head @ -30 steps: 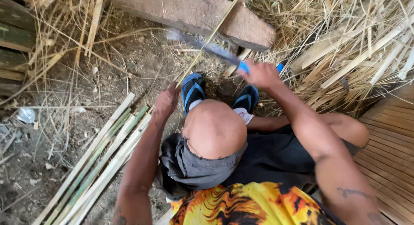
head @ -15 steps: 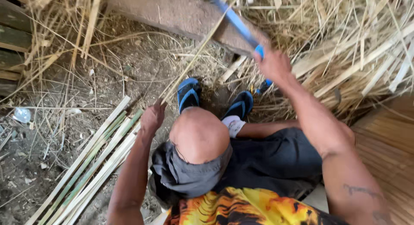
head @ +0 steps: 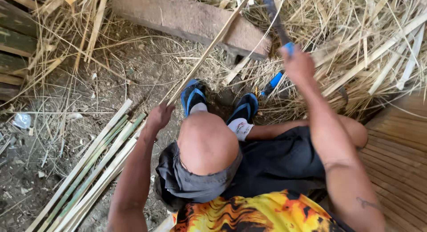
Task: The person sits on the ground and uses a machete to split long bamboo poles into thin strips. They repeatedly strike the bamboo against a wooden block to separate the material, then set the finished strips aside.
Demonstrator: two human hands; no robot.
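A wide heap of pale dry straw and split bamboo offcuts (head: 369, 49) fills the upper right of the bare dirt ground (head: 133, 76). A long weathered wooden plank (head: 191, 20) lies flat across the top, just left of the heap. At lower left rests a bundle of long green and pale bamboo slats (head: 89, 169), laid side by side. A thin pale bamboo strip (head: 209, 49) slants from the plank down to the left hand (head: 158, 117), which is closed around its lower end, beside a foot in a blue and black sandal (head: 192, 95). The right hand (head: 299, 65) is raised over the heap, clenched on the blue handle of a dark-bladed long knife (head: 273, 16).
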